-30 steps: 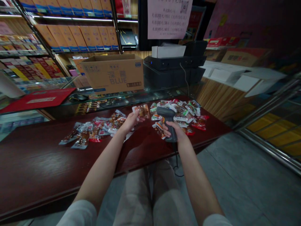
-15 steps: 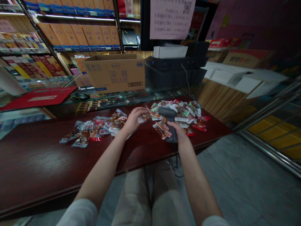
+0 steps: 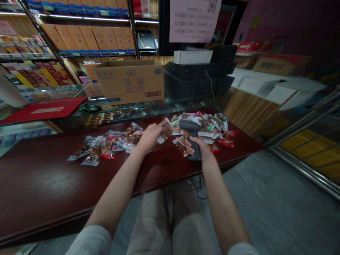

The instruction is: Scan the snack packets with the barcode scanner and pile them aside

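Observation:
My right hand (image 3: 198, 147) is wrapped round the grip of a dark grey barcode scanner (image 3: 191, 129), whose head points left. A clear snack packet (image 3: 167, 131) with brown contents and a red-and-white edge is pinched by my left hand (image 3: 151, 136), its thumb side partly hidden. The packet is just left of the scanner's head. Beyond and right of the scanner lies a pile of snack packets (image 3: 209, 125) with green, red and white printing. Another group of packets (image 3: 106, 143) spreads to the left of my left hand.
The dark red table (image 3: 53, 187) meets a glass counter (image 3: 148, 106) bearing an open cardboard box (image 3: 130, 83), a computer mouse (image 3: 89, 107), a red folder (image 3: 50, 110) and a black cash drawer (image 3: 196, 85). From the scanner, a cable (image 3: 199, 179) hangs over the table's front edge.
The packet in my left hand has turned so that more of its face shows, and my left-hand fingers have straightened a little. The scanner has hardly moved.

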`<state>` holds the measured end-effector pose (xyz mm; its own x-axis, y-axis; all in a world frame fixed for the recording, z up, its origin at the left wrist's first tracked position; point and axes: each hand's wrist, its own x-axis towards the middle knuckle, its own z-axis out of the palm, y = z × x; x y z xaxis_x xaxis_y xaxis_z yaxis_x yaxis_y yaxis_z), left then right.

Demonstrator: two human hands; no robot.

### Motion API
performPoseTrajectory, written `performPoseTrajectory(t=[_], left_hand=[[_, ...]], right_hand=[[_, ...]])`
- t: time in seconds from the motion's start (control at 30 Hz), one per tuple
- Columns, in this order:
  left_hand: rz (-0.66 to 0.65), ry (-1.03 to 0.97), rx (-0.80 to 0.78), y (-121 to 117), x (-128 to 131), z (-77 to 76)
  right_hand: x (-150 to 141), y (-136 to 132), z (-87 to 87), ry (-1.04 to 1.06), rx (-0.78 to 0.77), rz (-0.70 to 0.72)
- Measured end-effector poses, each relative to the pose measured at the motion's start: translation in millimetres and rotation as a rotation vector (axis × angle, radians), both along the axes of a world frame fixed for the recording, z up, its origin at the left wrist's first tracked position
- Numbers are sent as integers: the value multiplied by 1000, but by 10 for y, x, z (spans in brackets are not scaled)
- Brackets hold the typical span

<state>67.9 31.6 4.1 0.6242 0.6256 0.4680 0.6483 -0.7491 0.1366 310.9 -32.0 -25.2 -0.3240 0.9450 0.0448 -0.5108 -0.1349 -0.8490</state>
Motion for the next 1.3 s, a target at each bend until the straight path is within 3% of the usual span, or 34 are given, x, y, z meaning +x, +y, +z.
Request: performPoseTrajectory(t=[0.2, 0.57, 0.83, 1.3], left_hand=[[-14, 24, -16, -19, -5, 31], [13, 277, 94, 66, -13, -29], [-15, 254, 110, 167, -82, -143], [-12, 227, 84, 142, -96, -138]], right_hand=[[-35, -45, -11, -62, 18, 74], [-88, -36, -10, -154, -26, -1], [-87, -3, -60, -151, -44, -16], [-97, -12, -21, -113, -36, -57]])
